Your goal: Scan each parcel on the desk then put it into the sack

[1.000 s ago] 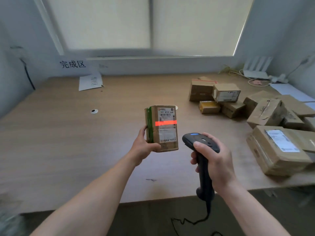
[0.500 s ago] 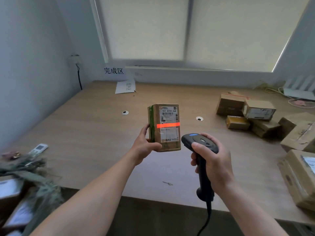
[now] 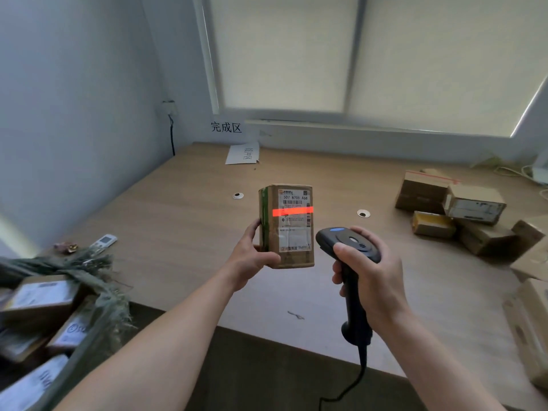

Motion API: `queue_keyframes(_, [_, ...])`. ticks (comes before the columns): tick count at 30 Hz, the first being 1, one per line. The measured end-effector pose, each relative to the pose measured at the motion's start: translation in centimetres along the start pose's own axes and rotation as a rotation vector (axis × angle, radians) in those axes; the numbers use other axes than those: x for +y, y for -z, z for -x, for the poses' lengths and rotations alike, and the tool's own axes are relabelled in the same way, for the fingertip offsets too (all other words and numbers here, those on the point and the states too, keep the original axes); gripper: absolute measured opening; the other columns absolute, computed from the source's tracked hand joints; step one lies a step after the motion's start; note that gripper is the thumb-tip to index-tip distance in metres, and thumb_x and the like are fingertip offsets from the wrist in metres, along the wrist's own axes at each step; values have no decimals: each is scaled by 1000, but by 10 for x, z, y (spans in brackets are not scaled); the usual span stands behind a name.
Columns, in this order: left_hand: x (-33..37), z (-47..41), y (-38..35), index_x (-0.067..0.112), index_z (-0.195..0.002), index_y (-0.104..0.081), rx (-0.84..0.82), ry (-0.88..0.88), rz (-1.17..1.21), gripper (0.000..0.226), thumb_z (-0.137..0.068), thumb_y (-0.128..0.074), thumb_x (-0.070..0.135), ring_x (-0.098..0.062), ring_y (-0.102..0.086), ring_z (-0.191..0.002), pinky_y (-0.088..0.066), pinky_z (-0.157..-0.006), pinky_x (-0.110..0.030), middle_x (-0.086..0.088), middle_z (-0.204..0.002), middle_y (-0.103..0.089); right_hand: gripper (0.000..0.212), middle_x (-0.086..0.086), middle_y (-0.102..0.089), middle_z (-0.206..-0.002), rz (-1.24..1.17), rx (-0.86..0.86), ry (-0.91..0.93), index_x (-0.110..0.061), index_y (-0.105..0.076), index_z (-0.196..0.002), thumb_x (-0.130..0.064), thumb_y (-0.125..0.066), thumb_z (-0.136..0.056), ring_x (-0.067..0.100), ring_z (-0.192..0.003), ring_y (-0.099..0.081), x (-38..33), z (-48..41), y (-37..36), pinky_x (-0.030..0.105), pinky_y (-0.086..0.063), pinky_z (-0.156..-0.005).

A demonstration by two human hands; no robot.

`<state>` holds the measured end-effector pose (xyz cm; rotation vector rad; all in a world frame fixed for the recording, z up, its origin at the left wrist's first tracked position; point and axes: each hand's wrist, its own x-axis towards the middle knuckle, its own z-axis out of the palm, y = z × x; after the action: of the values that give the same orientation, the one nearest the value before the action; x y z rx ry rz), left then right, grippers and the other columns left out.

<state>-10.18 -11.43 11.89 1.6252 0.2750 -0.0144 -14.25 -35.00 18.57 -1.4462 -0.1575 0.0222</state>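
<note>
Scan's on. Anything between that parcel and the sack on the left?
Nothing visible does. The left hand holds the parcel over the desk; the air toward the sack is free. A remote lies flat on the desk near its rim.

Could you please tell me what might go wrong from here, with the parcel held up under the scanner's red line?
The red line crosses the label near its barcodes, perhaps not squarely on one, so the scan may fail.
The left hand has its grip on one lower side of the parcel only; it could slip on the way to the sack.
The sack's frayed rim, with parcels already inside, might catch it.
</note>
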Motion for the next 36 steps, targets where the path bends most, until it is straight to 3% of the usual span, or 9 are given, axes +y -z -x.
queue_keyframes(3, [0,8,-2,39,-150,-31,19,-5,5,102,-71,-73,-10,-28,-75,-94,-59,-88,-44,-14,-102,-77,43,11,-69,-70,-9,-9,5,-30,-64,-111,-30,-75,-70,25,-57,-62,-3,3,3,33,-48,-46])
queue_keyframes(9, [2,27,-6,38,-151,-30,48,-25,15,99,-76,-70,-15,-24,-75,-92,-59,-74,-33,-14,-103,-76,45,11,-69,-70,-14,-45,23,-27,-65,-114,-30,-75,-71,25,-57,-62,-8,9,9,34,-49,-46])
queue_keyframes(17, [1,50,-1,36,-153,-28,65,-42,-23,99,-77,-73,-10,-20,-73,-94,-60,-74,-29,-12,-112,-71,48,14,-68,-71,-54,-80,14,-25,-64,-117,-28,-75,-69,26,-57,-60,-14,22,7,36,-46,-47])
queue_keyframes(23, [-4,70,18,37,-154,-25,104,-57,-58,100,-78,-76,-5,-21,-69,-103,-60,-88,-37,-8,-121,-65,64,18,-74,-84,-81,-136,20,-27,-57,-130,-28,-76,-69,30,-65,-68,-15,34,-7,37,-49,-50])
queue_keyframes(27, [-5,90,48,38,-153,-25,149,-69,-85,99,-77,-78,1,-22,-66,-108,-58,-95,-43,-4,-126,-61,64,10,-77,-92,-76,-187,30,-31,-57,-130,-27,-76,-70,31,-70,-73,-14,41,-34,35,-53,-50])
queue_keyframes(31, [-8,113,98,39,-150,-32,242,-66,-60,103,-63,-79,14,-28,-69,-107,-58,-94,-49,-12,-121,-68,62,14,-76,-90,-70,-251,12,-29,-59,-129,-26,-76,-69,31,-69,-73,-11,47,-76,38,-52,-54])
queue_keyframes(36, [-12,151,186,43,-142,-38,345,-58,-114,87,-71,-77,10,-20,-69,-105,-57,-92,-37,-5,-114,-71,56,16,-76,-89,-72,-340,6,-30,-61,-124,-20,-79,-71,32,-69,-73,-5,56,-151,38,-51,-54])
